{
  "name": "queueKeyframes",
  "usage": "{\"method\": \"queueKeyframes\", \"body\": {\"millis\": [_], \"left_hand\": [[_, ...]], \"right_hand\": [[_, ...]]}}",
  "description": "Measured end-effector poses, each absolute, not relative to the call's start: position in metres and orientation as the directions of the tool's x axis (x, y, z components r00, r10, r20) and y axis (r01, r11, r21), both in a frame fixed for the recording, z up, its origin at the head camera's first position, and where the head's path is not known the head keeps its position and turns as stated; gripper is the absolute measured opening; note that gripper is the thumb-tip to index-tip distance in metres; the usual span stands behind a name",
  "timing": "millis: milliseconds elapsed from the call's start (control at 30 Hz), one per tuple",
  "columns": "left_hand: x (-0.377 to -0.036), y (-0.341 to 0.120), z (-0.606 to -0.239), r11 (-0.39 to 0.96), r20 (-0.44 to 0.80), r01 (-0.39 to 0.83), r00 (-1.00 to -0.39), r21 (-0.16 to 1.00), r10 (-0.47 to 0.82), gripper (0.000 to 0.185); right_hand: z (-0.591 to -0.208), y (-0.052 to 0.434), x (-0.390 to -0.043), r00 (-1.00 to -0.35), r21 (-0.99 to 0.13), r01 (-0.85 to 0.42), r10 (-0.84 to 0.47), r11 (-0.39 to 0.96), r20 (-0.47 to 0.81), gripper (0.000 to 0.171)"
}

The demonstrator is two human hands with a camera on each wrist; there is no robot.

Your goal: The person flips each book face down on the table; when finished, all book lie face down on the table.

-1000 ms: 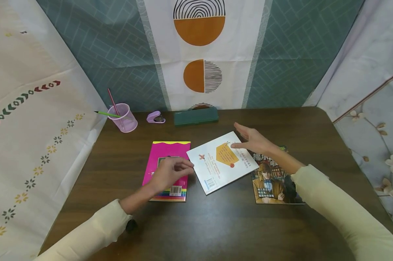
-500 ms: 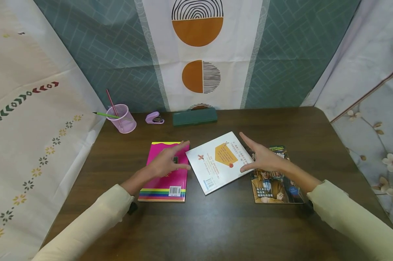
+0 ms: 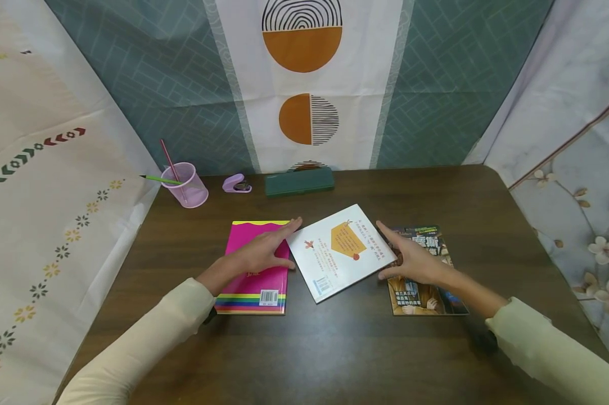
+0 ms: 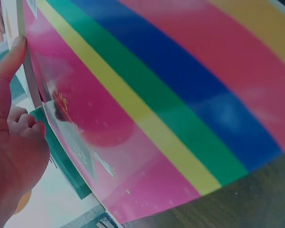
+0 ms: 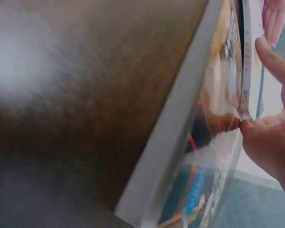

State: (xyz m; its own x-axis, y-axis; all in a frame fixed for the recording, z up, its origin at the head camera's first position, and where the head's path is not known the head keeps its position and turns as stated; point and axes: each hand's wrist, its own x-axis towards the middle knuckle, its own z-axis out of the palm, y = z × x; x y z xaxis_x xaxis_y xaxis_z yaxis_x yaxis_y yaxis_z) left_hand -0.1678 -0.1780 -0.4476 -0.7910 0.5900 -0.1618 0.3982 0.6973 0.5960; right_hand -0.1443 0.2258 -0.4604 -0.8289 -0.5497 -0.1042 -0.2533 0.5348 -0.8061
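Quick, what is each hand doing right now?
Left hand: open, fingers straight, resting on the pink book against the white book's left edge.
Right hand: open, fingers straight against the white book's right edge.

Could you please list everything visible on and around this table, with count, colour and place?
white book: one, white with orange shape, table middle, askew
pink book: one, pink with rainbow stripes, left of it
magazine: one, illustrated cover, right of it
cup: one, lilac, back left, holding two pens
stapler: one, purple, beside cup
case: one, dark green, back middle
table: one, dark brown
left hand: on pink book, at white book's left edge
right hand: at white book's right edge
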Motion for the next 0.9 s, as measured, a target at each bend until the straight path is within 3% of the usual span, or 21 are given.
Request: {"method": "queueKeyframes", "body": {"millis": [367,900], "left_hand": [[-0.167,-0.177,-0.45,0.721,-0.18,0.411,-0.788,0.557,0.588,0.109],[-0.165,-0.175,-0.449,0.752,-0.167,0.438,-0.801,0.493,0.575,0.098]], "right_hand": [[-0.461,0.22,-0.131,-0.873,-0.728,-0.325,-0.487,0.603,-0.014,0.097],[-0.455,0.215,-0.133,-0.885,-0.688,-0.322,-0.465,0.65,-0.025,0.085]]}}
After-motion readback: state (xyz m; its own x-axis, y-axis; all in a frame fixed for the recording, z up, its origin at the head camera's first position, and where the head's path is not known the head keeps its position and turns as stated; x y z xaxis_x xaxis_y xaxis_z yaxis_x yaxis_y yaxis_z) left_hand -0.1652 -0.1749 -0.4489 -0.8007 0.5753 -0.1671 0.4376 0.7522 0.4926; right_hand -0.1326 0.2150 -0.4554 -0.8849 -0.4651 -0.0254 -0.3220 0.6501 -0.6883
